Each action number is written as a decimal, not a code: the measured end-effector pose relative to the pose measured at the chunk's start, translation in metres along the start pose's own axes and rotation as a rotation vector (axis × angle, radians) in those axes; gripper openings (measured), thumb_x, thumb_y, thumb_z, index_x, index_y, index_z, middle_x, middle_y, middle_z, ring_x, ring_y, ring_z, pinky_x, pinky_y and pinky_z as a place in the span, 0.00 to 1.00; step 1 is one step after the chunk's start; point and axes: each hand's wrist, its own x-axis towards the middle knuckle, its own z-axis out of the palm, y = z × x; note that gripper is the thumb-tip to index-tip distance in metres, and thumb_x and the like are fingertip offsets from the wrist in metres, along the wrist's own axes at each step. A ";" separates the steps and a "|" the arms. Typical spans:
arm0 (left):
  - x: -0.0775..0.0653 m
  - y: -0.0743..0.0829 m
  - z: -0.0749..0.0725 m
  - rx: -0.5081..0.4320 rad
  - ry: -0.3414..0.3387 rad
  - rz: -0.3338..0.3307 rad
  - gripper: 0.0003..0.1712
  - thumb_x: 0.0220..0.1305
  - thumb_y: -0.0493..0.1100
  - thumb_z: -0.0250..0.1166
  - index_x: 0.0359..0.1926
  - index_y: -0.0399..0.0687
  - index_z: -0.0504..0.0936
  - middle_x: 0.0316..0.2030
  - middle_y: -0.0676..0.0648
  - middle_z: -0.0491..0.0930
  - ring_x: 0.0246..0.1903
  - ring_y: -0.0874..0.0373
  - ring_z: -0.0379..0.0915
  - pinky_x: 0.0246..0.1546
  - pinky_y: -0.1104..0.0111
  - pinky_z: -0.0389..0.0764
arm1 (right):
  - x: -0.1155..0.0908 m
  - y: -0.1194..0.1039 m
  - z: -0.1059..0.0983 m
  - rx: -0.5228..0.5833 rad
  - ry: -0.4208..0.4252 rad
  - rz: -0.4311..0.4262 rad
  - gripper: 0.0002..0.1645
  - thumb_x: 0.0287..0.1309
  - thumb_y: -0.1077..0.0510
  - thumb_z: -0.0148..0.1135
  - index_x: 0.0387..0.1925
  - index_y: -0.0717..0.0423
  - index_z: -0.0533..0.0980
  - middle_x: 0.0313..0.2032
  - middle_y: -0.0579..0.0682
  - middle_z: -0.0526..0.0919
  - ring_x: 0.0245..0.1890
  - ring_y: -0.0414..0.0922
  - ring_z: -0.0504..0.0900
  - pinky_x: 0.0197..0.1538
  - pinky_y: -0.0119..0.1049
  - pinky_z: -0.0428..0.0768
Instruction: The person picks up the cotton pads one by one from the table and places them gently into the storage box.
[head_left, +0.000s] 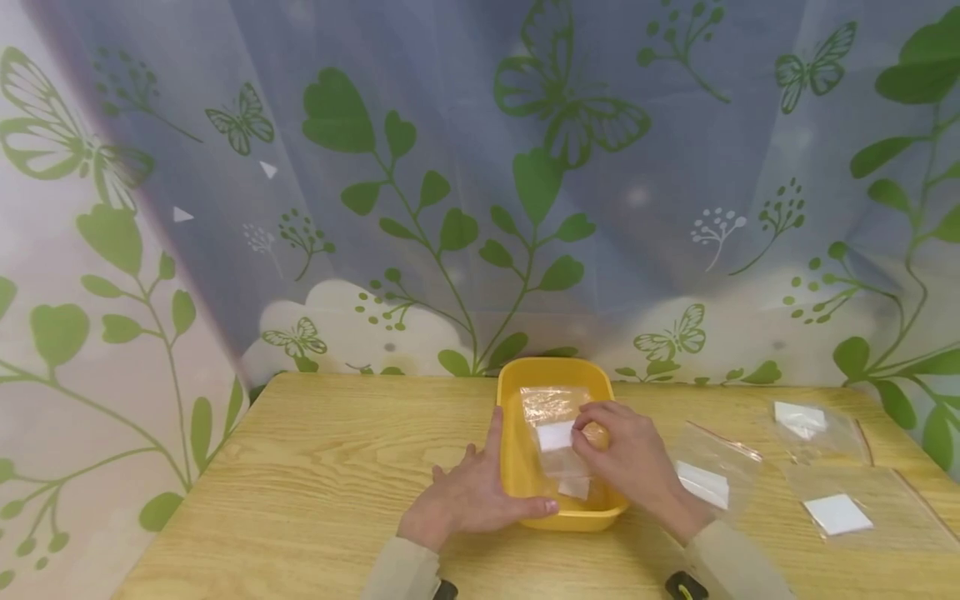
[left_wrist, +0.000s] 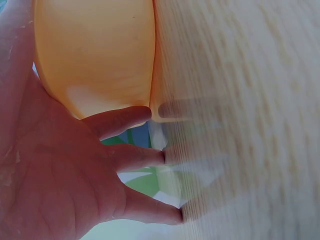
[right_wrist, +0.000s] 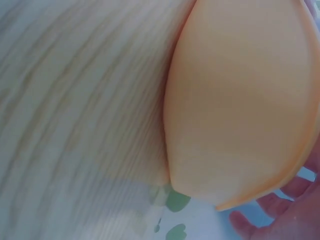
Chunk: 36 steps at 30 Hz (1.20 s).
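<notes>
Pinching the right side of a clear bag, thumb and forefinger drawn together, the person's right grip is over a yellow tub. In the head view, from where I stand, the bag is plainly inside the tub, a white card showing through it; a second card sits towards the near end. The bag's long axis runs front to back, roughly with the tub's, its far end leaning slightly left. It lies to the left of the right grip's fingertips, and I judge this the governing relation, the right being the nearer hand. The left grip is spread at the tub's near left corner, forefinger straight along the side, thumb across the near rim, no bag in it. Three further bags lie on the desk to the right, each with a white piece inside.

Left wrist view: three fingers extended and apart beside the tub's outer wall, tips at the desk. Tub contents not visible.

Right wrist view: the tub's outer wall, with some bent fingers beyond the rim at lower right. The pinch is out of frame; its hold cannot be told from here.
</notes>
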 end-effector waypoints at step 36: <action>-0.002 0.001 0.000 0.009 -0.002 -0.018 0.80 0.47 0.87 0.61 0.81 0.60 0.22 0.72 0.31 0.68 0.76 0.32 0.55 0.64 0.19 0.51 | -0.005 0.001 -0.019 -0.091 -0.028 0.017 0.24 0.61 0.45 0.70 0.55 0.51 0.83 0.61 0.58 0.82 0.61 0.62 0.80 0.59 0.69 0.76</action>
